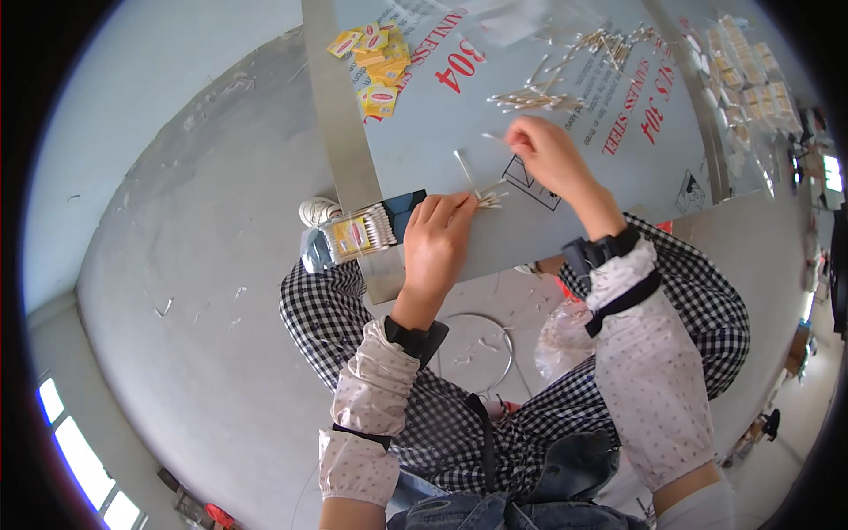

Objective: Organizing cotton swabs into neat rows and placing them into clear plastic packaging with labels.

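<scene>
My left hand (437,237) is closed at the near edge of the table, with the tips of several cotton swabs (493,201) sticking out past its thumb and fingers. One more swab (465,168) slants away from that bunch; I cannot tell if it is held. Farther right, my right hand (543,152) pinches a swab whose white tip (493,136) points left. Just left of my left hand lies a clear bag of swabs with a yellow card (353,235), at the table corner beside a dark flat thing (406,210).
Loose swabs (534,97) lie beyond my right hand, and another heap (614,46) is farther back. Yellow cards (380,60) are piled at the far left of the film-covered metal table (424,146). Filled swab packs (751,75) stand at the far right. A metal ring (510,349) shows below.
</scene>
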`<state>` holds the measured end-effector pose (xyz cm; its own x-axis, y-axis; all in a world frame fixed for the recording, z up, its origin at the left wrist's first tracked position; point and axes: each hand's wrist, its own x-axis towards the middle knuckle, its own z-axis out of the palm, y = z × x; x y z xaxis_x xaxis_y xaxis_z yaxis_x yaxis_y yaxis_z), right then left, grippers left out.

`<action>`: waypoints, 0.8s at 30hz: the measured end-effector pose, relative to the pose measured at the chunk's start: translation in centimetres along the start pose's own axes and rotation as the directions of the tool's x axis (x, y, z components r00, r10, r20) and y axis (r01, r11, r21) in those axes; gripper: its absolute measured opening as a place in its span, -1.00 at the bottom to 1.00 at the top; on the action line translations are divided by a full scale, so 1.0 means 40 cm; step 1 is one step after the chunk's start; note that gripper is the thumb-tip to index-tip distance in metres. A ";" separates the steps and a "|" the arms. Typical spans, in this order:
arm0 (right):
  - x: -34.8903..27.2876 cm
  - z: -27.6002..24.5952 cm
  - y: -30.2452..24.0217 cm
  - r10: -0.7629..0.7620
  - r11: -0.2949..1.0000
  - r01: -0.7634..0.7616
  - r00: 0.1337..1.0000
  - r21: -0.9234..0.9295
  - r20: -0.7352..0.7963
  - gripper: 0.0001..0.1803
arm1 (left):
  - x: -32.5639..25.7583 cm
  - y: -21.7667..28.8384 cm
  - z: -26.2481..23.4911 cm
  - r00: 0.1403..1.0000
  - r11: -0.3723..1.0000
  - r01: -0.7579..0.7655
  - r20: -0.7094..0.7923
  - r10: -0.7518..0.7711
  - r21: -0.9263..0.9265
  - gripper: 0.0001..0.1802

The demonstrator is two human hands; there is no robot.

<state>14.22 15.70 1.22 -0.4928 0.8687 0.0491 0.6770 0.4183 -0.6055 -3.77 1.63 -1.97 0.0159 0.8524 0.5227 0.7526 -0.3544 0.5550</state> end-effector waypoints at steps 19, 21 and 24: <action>-0.178 0.036 -0.050 0.353 0.879 -0.233 0.905 0.415 -0.239 -0.91 | 0.010 0.065 0.048 0.921 0.925 0.107 0.314 -0.230 0.364 0.03; -0.197 0.064 -0.062 0.379 0.838 -0.200 0.883 0.508 -0.277 -0.90 | -0.012 0.078 0.054 0.918 0.930 0.105 0.325 -0.226 0.352 0.06; -0.226 0.080 -0.086 0.351 0.885 -0.178 0.862 0.430 -0.366 -0.89 | -0.044 0.106 0.061 0.911 0.938 0.089 0.353 -0.212 0.334 0.13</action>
<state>14.60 5.57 0.31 0.0129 0.9926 0.1208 0.4523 0.1020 -0.8860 0.99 -0.44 -2.13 0.0871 0.9877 0.1298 0.9275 -0.1279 0.3513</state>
